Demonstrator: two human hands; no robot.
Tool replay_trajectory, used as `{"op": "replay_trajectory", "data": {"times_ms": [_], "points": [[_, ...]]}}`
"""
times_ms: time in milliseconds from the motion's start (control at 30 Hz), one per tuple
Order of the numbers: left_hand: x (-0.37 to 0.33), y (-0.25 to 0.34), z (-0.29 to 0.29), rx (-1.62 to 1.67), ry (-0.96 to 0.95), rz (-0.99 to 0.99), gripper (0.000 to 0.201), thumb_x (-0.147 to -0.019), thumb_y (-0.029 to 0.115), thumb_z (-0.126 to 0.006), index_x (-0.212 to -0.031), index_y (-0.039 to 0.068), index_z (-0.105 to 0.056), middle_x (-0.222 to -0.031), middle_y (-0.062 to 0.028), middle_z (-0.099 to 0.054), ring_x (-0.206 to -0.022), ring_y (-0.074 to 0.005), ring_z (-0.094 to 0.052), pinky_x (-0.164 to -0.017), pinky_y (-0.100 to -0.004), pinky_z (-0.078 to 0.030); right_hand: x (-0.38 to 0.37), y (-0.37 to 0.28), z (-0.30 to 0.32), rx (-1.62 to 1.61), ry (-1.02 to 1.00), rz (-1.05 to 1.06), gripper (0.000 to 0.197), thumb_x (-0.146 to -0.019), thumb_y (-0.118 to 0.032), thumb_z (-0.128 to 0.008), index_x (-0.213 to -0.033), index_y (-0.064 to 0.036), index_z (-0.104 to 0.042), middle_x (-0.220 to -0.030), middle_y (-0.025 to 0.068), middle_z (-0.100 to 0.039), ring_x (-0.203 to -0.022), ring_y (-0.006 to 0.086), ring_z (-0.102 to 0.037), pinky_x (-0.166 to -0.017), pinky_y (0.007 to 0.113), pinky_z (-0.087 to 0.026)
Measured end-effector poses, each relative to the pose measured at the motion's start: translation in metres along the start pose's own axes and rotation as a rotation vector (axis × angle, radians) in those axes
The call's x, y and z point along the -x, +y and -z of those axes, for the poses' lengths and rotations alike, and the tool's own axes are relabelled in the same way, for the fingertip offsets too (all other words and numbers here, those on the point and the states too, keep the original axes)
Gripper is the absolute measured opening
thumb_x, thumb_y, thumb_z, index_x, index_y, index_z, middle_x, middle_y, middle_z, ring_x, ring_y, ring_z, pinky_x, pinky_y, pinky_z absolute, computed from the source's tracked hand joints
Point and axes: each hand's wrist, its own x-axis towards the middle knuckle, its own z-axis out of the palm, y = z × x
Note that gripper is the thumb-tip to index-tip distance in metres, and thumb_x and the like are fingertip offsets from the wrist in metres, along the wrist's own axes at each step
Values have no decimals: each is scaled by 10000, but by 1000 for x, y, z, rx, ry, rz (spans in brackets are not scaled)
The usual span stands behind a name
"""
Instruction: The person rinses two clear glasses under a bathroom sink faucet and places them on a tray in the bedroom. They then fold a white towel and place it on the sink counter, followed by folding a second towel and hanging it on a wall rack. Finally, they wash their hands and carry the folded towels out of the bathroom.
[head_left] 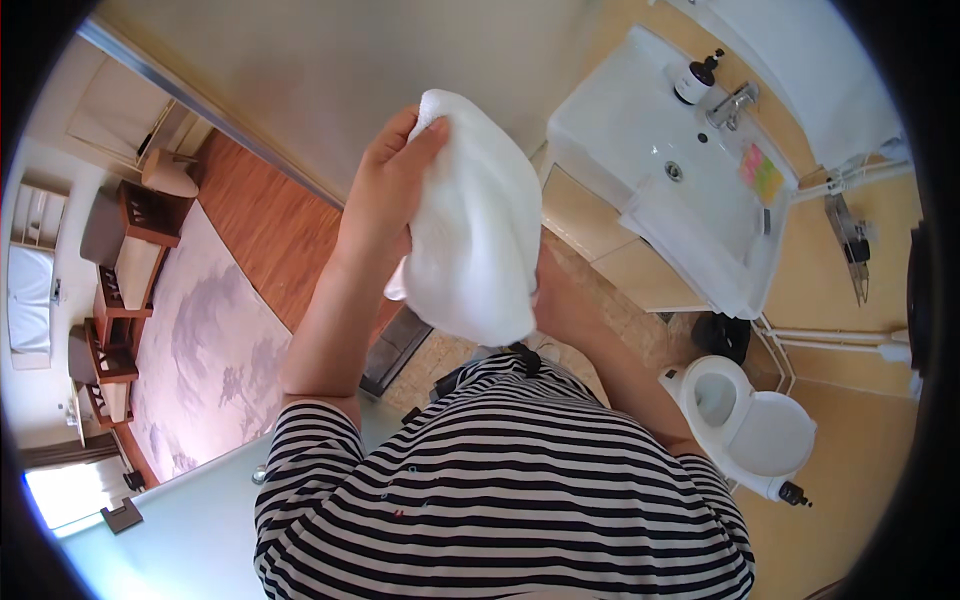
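Note:
A folded white towel [478,220] is held up in front of my chest, bunched and slightly tilted. My left hand [392,185] grips its upper left edge, thumb pressed on the front and fingers behind. On the other side, my right hand [546,285] reaches to the towel's right edge from below. Most of that hand is behind the cloth, so its fingers are hidden.
On the right is a white washbasin [640,130] with a chrome tap [735,105], a dark pump bottle [698,78] and colourful packets [762,173]. A toilet [712,395] stands nearer, lid raised. At left, a doorway opens onto a carpeted room [205,340] with wooden chairs [140,260].

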Motion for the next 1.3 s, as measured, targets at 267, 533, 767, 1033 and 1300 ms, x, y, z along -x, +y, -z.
{"op": "replay_trajectory", "data": {"times_ms": [267, 533, 767, 1033, 1300], "points": [[-21, 10, -4, -223, -129, 132, 249, -905, 197, -550, -1074, 18, -583, -903, -84, -638, -744, -149, -625, -628, -306, -519, -17, 6, 107, -250, 340, -35, 218, -794, 50, -554, -984, -53, -584, -778, -26, -607, -704, 45, -544, -611, 215, -434], [-70, -57, 25, -636, -309, 408, 287, -888, 248, -576, -1024, -2, -618, -837, -84, -644, -669, -121, -600, -584, -288, -498, -25, -54, 147, 346, 198, 2, 147, -726, -52, -588, -872, -33, -577, -715, 112, -580, -669, 141, -553, -618, 266, -422], [-42, -80, -7, -900, -319, 209, 544, -824, 342, -679, -1193, -15, -496, -1073, -163, -565, -992, -215, -567, -808, -349, -485, -43, -29, 159, -92, 157, -98, 182, -787, -99, -560, -930, 2, -611, -777, 90, -637, -690, 138, -581, -636, 289, -449], [42, -144, -73, -717, -320, -317, 943, -684, 197, -792, -1398, 26, -200, -1384, -185, -314, -1255, -318, -391, -1012, -466, -378, -41, -49, 131, -269, -4, -245, 225, -829, -70, -519, -1010, 1, -631, -893, 39, -642, -762, 96, -590, -690, 252, -476], [36, -152, -66, -708, -154, -377, 529, -690, 30, -643, -1190, 20, -468, -1044, -203, -578, -964, -351, -590, -843, -381, -483, -47, -50, 136, 115, -52, -130, 217, -808, -81, -514, -954, 15, -642, -811, 40, -648, -728, 87, -584, -650, 243, -459]]}}
